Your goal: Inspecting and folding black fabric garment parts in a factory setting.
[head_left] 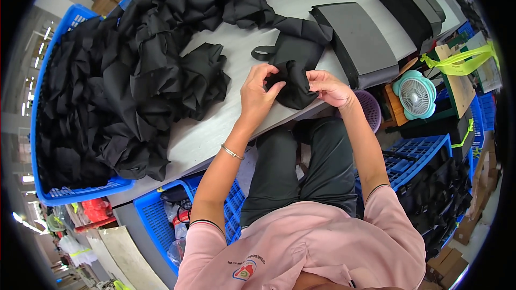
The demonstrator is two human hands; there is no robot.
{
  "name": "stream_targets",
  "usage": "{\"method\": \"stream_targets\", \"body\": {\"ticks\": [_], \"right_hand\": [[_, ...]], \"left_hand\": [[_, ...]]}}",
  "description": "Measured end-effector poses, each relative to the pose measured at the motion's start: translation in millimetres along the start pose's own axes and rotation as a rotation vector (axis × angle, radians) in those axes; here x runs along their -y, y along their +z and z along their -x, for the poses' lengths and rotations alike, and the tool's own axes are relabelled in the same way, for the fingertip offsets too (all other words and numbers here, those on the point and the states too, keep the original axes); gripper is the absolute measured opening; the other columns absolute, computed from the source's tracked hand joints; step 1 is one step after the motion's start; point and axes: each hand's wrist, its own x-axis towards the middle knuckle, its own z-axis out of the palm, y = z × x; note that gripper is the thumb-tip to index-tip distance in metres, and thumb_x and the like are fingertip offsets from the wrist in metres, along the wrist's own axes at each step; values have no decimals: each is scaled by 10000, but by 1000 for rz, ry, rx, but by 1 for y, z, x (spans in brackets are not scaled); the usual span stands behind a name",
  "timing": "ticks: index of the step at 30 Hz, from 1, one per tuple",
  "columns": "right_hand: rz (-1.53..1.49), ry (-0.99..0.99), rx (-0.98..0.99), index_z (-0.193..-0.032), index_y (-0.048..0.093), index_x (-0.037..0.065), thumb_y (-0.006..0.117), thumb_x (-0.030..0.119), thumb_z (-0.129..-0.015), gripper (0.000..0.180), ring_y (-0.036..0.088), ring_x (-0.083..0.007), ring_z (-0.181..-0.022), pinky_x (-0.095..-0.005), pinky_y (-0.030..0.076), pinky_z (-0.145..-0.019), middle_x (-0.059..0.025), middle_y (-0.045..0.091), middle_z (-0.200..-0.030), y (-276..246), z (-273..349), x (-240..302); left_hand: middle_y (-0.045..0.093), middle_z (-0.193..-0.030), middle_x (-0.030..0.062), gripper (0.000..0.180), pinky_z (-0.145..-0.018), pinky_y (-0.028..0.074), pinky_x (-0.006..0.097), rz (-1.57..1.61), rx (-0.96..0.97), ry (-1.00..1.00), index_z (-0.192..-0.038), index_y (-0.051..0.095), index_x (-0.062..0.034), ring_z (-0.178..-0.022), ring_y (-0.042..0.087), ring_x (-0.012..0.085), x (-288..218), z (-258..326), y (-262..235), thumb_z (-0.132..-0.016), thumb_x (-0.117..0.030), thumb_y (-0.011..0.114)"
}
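Both my hands work at a black fabric pouch (pixel 292 87) at the near edge of the table. My left hand (pixel 260 90) pinches the pouch's left side, its thumb and fingers curled at the opening. On the right side, my right hand (pixel 329 88) grips the cloth edge between thumb and fingers. The pouch's body stretches away from me, and a black strap loop (pixel 263 52) sticks out at its left. Just right of it lies a stack of flat black panels (pixel 359 37). A heap of crumpled black fabric pieces (pixel 145 70) lies to the left.
A blue plastic crate (pixel 40 145) holds much of the heap. The grey-white table (pixel 204 134) runs beneath. More black panels (pixel 411 11) stand at the far right. A turquoise fan (pixel 415 95), a purple basket (pixel 369 110) and a blue crate (pixel 424 153) are at my right.
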Motion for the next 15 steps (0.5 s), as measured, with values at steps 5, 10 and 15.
{"method": "stream_targets", "body": {"ticks": [5, 10, 15], "right_hand": [[105, 25, -23, -984, 656, 132, 751, 139, -863, 155, 532, 21, -710, -153, 378, -600, 105, 614, -797, 14, 4, 11], [466, -94, -152, -913, 604, 76, 712, 44, -854, 127, 430, -5, -623, -184, 329, -568, 90, 526, -697, 56, 21, 13], [1185, -618, -871, -1046, 588, 70, 633, 65, -904, 148, 589, -166, -570, -350, 443, -544, -38, 641, -667, 82, 31, 7]], "left_hand": [[624, -1072, 56, 200, -677, 515, 309, -171, 32, 110, -921, 625, -18, -780, 640, 186, 6, -3, 6, -780, -52, 763], [618, -1105, 73, 164, -590, 515, 298, -31, -107, 57, -891, 575, 0, -695, 628, 150, -7, 11, -5, -779, 66, 675], [645, -1177, 91, 203, -548, 511, 225, -13, -348, 48, -826, 552, -47, -594, 564, 66, -26, 36, -35, -715, 120, 584]]}}
